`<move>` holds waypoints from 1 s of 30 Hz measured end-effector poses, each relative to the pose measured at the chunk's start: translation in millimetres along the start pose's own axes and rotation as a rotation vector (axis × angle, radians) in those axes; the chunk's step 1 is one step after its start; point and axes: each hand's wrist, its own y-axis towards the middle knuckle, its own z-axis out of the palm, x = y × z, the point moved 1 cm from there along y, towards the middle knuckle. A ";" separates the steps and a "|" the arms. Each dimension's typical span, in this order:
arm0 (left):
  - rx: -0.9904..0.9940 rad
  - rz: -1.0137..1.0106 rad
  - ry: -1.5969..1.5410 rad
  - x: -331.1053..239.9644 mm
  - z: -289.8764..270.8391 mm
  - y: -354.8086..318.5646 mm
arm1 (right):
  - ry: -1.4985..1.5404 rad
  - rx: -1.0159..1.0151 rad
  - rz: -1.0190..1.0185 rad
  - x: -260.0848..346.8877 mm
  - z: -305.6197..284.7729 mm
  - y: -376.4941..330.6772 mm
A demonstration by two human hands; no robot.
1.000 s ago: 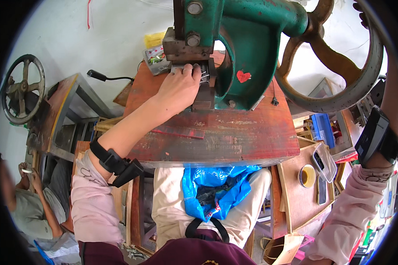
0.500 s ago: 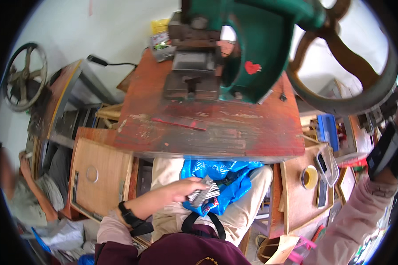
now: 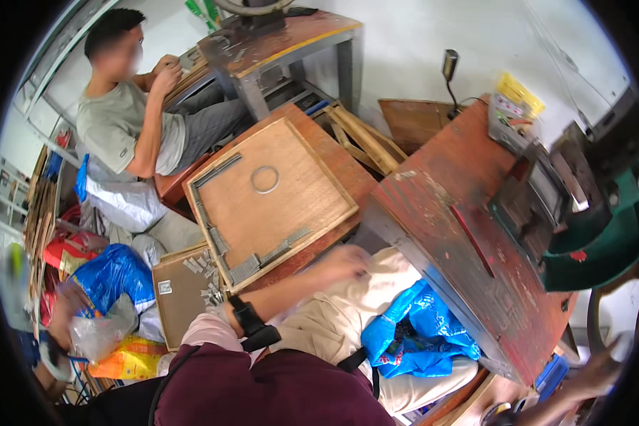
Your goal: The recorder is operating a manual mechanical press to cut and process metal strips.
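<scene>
My left hand (image 3: 344,264) is smeared by motion above my left thigh, close to the near right side of a shallow wooden tray (image 3: 302,145). Whether its fingers hold anything does not show. Inside the tray lie a thin metal ring (image 3: 265,179) and rows of small grey metal pieces (image 3: 245,270) along the edges. A blue plastic bag (image 3: 422,330) sits open in my lap, its contents dark. At the far right, my right hand (image 3: 601,370) is dim and blurred beside the brown handwheel (image 3: 595,319) of a green press (image 3: 596,259); its fingers are unclear.
The press stands on a worn red workbench (image 3: 433,192) with a red strip (image 3: 472,240) on it. Below the tray, a board (image 3: 174,302) carries loose grey pieces. A seated co-worker (image 3: 131,117) is at the upper left, near bags (image 3: 117,277). Another person's hand (image 3: 65,305) shows at the left edge.
The view has swung left, bringing the tray and co-worker closer to the middle. My left hand has moved from the blue bag, where it held striped grey strips, towards the tray.
</scene>
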 end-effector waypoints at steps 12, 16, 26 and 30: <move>-0.918 -0.008 0.963 -8.8 -245.2 -141.9 | 0.910 0.336 0.521 168.7 -6.5 -115.8; -0.574 -0.186 0.854 -22.3 -203.4 -147.5 | 0.875 0.384 0.585 169.1 -5.6 -117.3; -0.287 -0.091 0.994 17.5 -205.6 -159.8 | 0.838 0.388 0.529 167.7 -6.6 -119.1; -0.257 -0.027 1.091 23.9 -205.7 -161.9 | 0.858 0.386 0.533 163.4 -3.8 -122.7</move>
